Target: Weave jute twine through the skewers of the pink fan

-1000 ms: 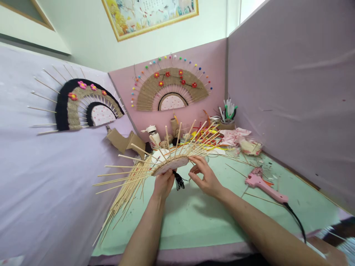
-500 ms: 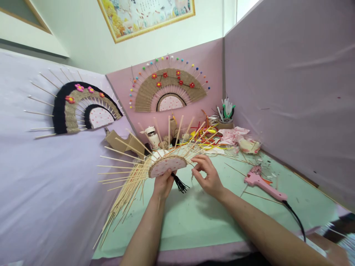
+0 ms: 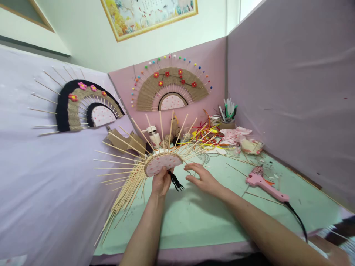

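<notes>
My left hand [image 3: 161,181] grips the lower edge of a half-round fan base [image 3: 163,164], covered in pink dotted cloth and rimmed with twine. Thin wooden sticks [image 3: 122,161] radiate from its curved rim. A black tassel [image 3: 175,181] hangs beside my left fingers. To the right of the base is my right hand [image 3: 203,179], its thumb and fingers apart. A thin strand of twine [image 3: 189,172] runs from the base's right corner to the right fingertips; whether they touch it is hard to tell.
A pink glue gun [image 3: 266,186] lies at the right, its cord trailing forward. Loose sticks [image 3: 124,199] lie at the left. Behind are a white bottle [image 3: 154,136], colored pipe cleaners [image 3: 202,133] and a tool pot [image 3: 227,123]. Two finished fans hang on the partitions.
The fan base has shifted slightly left and turned a little in my left hand. My right hand has moved slightly left and lower, and its curled fingers have straightened.
</notes>
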A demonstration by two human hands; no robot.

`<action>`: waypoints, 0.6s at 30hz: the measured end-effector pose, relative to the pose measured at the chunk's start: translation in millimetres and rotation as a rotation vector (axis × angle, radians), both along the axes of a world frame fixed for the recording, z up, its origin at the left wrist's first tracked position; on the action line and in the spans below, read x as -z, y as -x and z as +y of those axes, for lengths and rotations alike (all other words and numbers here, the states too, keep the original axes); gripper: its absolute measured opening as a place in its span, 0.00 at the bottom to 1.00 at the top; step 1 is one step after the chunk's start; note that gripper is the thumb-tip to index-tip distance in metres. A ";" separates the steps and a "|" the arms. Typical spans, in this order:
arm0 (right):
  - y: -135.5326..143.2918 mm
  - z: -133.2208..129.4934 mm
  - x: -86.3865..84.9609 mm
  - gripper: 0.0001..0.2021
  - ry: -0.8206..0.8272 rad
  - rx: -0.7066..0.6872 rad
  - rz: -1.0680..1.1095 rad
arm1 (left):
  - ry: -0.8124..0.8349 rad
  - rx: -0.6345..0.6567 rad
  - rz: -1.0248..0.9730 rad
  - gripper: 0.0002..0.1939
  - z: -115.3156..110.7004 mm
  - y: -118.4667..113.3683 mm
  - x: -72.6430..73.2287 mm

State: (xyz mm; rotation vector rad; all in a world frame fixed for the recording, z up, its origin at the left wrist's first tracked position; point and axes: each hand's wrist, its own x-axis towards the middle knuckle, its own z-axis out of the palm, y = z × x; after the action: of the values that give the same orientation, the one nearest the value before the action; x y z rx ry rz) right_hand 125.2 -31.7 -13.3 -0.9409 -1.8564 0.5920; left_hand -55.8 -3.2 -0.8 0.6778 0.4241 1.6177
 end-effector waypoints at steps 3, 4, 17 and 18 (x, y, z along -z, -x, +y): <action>-0.7 -6.2 -6.4 0.13 0.118 -0.134 0.016 | -0.001 -0.001 -0.010 0.18 1.4 2.5 0.3; -1.0 -7.7 -7.7 0.14 0.142 -0.148 0.012 | 0.000 -0.001 -0.017 0.17 1.8 3.4 0.4; -14.8 -2.7 -12.9 0.13 0.118 0.030 0.070 | 0.043 -0.044 -0.101 0.12 5.0 15.4 -8.3; -18.1 -0.8 -13.4 0.13 0.114 0.075 0.108 | 0.035 -0.053 -0.099 0.12 5.5 17.1 -9.2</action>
State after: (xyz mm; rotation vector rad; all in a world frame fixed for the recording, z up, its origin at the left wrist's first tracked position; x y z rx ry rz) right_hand 143.2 -32.4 0.0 -1.0283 -1.6984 0.6948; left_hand -72.9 2.3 8.3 0.5621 0.4002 1.6822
